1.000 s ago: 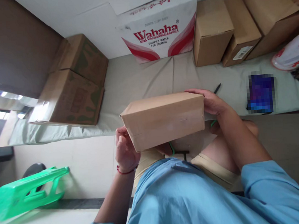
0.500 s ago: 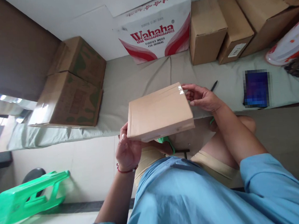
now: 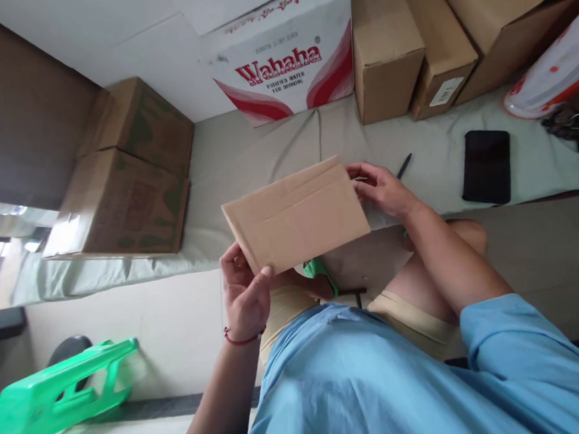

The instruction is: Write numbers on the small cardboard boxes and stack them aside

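Between my hands, a flat brown cardboard box [image 3: 299, 213] is held tilted above my lap and the bench's front edge. Its broad face shows, with a crease near the far edge. My left hand [image 3: 245, 291] grips the lower left corner, thumb on the face and fingers behind. At the right end, my right hand [image 3: 380, 186] has its fingers bent against the upper right side, their tips partly hidden. A dark pen [image 3: 404, 166] lies on the cloth just beyond my right hand.
On the cloth-covered bench [image 3: 244, 147] stand a large carton [image 3: 117, 197] at left, a white Wahaha carton [image 3: 288, 70] at the back and several brown boxes [image 3: 387, 62] at right. A black phone [image 3: 487, 167] lies at right. A green plastic stool [image 3: 57, 396] lies on the floor.
The box has turned so its broad face points more toward me; the taped side no longer shows. My left thumb has come onto the face. The view has shifted slightly.
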`<action>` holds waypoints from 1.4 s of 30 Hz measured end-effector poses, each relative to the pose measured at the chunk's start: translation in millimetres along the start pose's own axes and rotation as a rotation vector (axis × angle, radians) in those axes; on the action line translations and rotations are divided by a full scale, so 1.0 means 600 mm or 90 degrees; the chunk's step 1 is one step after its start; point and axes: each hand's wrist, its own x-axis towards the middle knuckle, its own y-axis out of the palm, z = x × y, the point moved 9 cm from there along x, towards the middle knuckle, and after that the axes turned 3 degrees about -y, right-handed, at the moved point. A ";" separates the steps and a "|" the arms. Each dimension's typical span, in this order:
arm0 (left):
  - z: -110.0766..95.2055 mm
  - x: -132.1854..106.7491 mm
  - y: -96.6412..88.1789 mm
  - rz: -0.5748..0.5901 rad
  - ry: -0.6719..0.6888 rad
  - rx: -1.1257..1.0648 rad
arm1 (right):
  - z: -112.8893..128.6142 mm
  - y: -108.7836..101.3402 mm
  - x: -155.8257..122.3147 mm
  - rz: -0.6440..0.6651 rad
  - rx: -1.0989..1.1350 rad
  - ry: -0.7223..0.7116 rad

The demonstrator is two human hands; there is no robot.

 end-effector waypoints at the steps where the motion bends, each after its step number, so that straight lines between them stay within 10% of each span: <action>1: -0.012 -0.003 0.010 0.015 0.053 0.035 | 0.003 -0.005 -0.001 -0.012 0.016 0.001; 12: -0.118 -0.091 0.138 0.239 0.562 0.485 | 0.012 -0.035 -0.011 -0.128 0.096 -0.002; 19: -0.163 -0.097 0.197 0.401 0.521 0.428 | -0.024 -0.050 0.001 -0.186 0.079 0.068; 27: -0.183 -0.078 0.198 0.411 0.535 0.454 | -0.007 -0.065 -0.005 -0.177 -0.022 0.063; 42: -0.125 0.069 0.018 -0.100 0.095 0.267 | 0.008 0.000 -0.044 0.173 0.027 0.063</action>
